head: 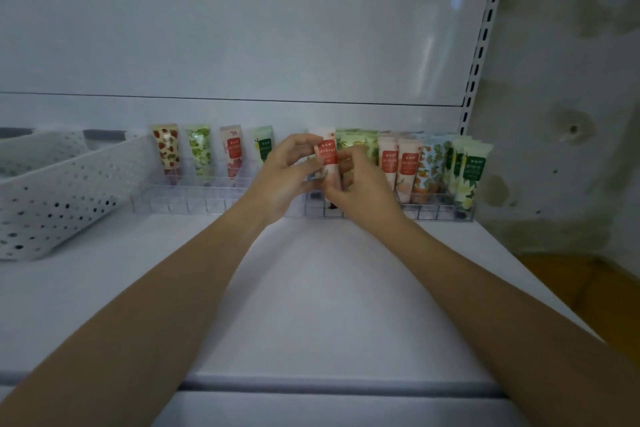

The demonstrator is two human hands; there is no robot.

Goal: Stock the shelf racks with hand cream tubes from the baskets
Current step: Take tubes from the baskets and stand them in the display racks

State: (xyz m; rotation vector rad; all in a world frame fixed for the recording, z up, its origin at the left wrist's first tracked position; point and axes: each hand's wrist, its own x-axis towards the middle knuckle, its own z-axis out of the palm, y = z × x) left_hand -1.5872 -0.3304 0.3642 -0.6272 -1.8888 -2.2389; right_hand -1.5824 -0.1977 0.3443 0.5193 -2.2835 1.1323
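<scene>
Pinching the pink tube, left hand and right hand partly cover it.

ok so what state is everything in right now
red-label hand cream tube, upright, held by both hands
left hand, gripping the tube
right hand, gripping the tube
left rack, four tubes at back, front slots empty
right rack, mostly filled
white perforated basket, on shelf, contents hidden

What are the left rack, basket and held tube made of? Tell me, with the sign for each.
Left rack: likely clear hard plastic, glossy; the shelf shows through its dividers. Basket: white plastic, matte; punched with round holes. Tube: probably soft plastic, smooth printed skin; flat top end.
</scene>
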